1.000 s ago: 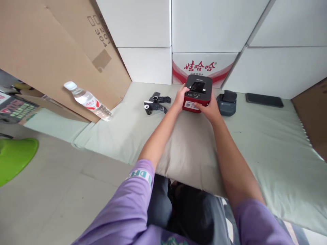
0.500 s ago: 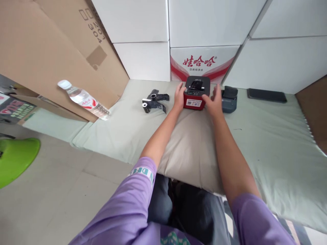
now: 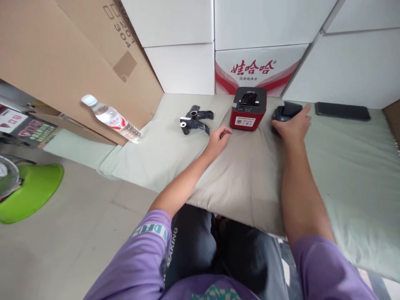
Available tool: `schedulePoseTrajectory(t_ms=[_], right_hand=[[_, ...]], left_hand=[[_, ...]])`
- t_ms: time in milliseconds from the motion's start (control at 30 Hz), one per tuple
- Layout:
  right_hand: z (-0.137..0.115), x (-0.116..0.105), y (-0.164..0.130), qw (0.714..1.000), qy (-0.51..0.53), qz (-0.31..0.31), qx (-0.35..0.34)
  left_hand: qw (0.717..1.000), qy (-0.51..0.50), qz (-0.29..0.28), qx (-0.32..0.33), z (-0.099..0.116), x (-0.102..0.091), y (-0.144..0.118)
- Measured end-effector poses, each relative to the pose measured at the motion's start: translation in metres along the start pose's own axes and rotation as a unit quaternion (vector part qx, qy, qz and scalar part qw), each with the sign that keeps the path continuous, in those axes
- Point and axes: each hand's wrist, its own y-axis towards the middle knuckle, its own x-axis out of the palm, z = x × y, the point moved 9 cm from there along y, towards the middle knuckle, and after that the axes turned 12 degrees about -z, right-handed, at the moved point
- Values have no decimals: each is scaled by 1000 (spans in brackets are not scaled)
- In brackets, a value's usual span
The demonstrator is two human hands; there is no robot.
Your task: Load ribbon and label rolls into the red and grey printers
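A red and black label printer (image 3: 248, 109) stands on the far edge of a beige pillow (image 3: 246, 175), with nobody touching it. My left hand (image 3: 218, 141) rests on the pillow just left of the printer, fingers loosely curled and holding nothing. My right hand (image 3: 292, 124) lies over a small dark grey device (image 3: 283, 113) to the printer's right, its fingers spread across the top. Whether the hand grips that device is unclear.
A black plastic bracket (image 3: 195, 121) lies left of the printer on the pale green mat (image 3: 350, 166). A water bottle (image 3: 111, 118) leans on a cardboard sheet (image 3: 68, 62). A black phone (image 3: 342, 111) lies at the back right. White boxes (image 3: 259, 25) form the back wall. A green stool (image 3: 31, 191) stands at left.
Both hands let go of the red printer, which now stands alone. My left hand drew back onto the pillow. My right hand moved right onto the dark grey device.
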Motion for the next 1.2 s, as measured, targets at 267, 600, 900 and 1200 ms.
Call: schedulePoseTrajectory(t_ms=[267, 600, 900, 1200], right_hand=[[-31, -51, -88, 992, -57, 54, -101], [-88, 33, -217, 982, -120, -65, -129], [-84, 69, -234, 994, -37, -61, -82], [-58, 82, -193, 957, -7, -150, -249]], left_hand=[[1000, -6, 3, -12, -6, -4, 9], [996, 78, -40, -15, -9, 9, 7], [985, 151, -63, -53, -24, -1, 18], [984, 150, -95, -5, -18, -1, 22]])
